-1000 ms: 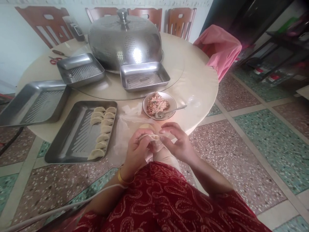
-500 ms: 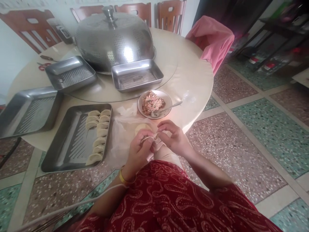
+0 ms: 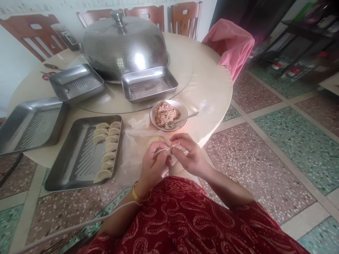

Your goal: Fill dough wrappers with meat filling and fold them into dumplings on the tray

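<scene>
Between my two hands is a dumpling [image 3: 164,151], its pale dough edge showing above the fingers. My left hand [image 3: 154,160] grips its left side with thumb and forefinger. My right hand [image 3: 191,156] pinches the edge on the right; the fingers cover most of the dumpling. Just beyond the left fingers lies a round dough wrapper [image 3: 155,139], partly hidden. A bowl [image 3: 182,126] of minced filling [image 3: 166,113] stands past my hands, with a metal spoon [image 3: 182,120] resting in it. To the left, a metal tray [image 3: 79,155] holds several folded dumplings [image 3: 111,146] along its right side.
Thin plastic sheeting [image 3: 132,148] lies between tray and hands. More metal trays [image 3: 149,84] stand farther back, before a large domed steel lid [image 3: 124,46]. Red-handled scissors [image 3: 48,75] are at the far left. A pink cloth [image 3: 227,42] drapes a chair at right.
The right fingers have shifted slightly along the dumpling's edge, still pinching. The left hand keeps its grip. The whole view has moved slightly; trays and bowl stay in place.
</scene>
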The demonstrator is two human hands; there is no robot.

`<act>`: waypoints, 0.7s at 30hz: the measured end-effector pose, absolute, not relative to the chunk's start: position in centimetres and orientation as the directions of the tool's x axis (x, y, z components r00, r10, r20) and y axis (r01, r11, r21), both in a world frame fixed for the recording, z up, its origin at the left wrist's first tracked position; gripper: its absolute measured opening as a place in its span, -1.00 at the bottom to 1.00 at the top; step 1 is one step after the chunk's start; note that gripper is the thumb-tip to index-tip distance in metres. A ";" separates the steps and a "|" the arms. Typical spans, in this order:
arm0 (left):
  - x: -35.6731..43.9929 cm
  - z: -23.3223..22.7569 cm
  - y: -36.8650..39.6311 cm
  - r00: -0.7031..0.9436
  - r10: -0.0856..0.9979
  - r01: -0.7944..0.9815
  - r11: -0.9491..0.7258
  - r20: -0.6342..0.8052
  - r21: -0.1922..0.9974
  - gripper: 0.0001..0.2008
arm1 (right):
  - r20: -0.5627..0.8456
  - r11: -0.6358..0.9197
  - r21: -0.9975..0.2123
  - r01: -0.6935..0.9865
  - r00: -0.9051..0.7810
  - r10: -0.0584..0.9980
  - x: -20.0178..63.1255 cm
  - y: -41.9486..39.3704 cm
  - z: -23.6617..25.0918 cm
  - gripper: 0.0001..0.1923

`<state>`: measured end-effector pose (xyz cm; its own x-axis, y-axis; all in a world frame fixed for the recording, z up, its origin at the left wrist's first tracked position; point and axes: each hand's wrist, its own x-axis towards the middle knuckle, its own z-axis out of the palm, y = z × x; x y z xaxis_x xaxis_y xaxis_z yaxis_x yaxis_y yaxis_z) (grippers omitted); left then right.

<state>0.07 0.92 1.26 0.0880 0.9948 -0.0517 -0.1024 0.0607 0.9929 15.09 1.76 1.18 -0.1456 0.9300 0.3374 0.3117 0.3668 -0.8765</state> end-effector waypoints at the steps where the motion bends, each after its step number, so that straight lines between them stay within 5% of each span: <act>1: 0.1 1.4 0.9 0.077 0.996 -0.106 0.060 -0.052 0.993 -0.91 | 0.362 0.393 -0.861 0.322 -0.155 0.919 15.1 1.7 1.2 -0.88; 10: 0.4 1.2 0.8 0.043 0.999 -0.085 -0.010 0.014 0.996 -0.96 | 0.572 0.573 -0.658 0.488 -0.172 0.802 14.9 0.8 0.9 -0.84; 21: 0.4 1.6 0.7 0.127 0.990 -0.014 -0.068 0.069 0.998 -0.91 | 0.689 0.575 -0.550 0.605 -0.060 0.723 14.7 0.7 0.4 -0.86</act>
<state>0.44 0.68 1.58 0.1267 0.9895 0.0694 -0.0138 -0.0682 0.9976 14.70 0.65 0.35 -0.0604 0.7227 0.6885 0.6054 0.5750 -0.5504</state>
